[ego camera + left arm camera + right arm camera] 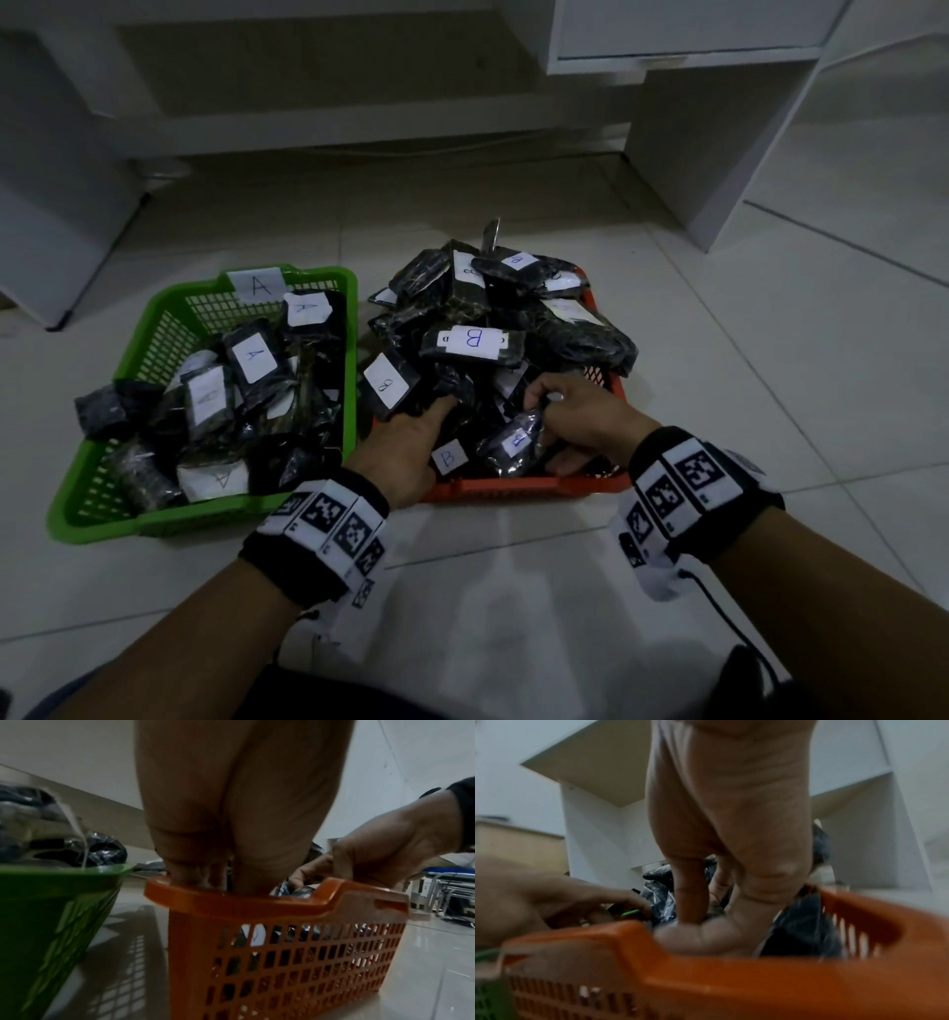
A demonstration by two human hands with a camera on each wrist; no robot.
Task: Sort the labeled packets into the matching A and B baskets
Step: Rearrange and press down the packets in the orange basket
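A green basket [154, 524] with an "A" tag [259, 284] holds several black packets labeled A. Right of it, an orange basket [513, 485] is heaped with black packets labeled B [472, 340]. My left hand [441, 411] reaches over the orange basket's near left corner, and its fingertips are buried among the packets. My right hand [544, 411] curls round a black packet [508, 447] at the near side; its white label is unreadable. The left wrist view shows the left fingers [195, 874] dipping behind the orange rim [257, 906]. The right wrist view shows the right hand [706, 912] inside the orange basket [731, 973].
Both baskets stand side by side on a pale tiled floor [513, 591]. White cabinets and shelving [693, 154] rise behind and to the right. A small metal object [490, 236] sticks up at the back of the B heap. One B packet [387, 383] hangs over the gap between the baskets.
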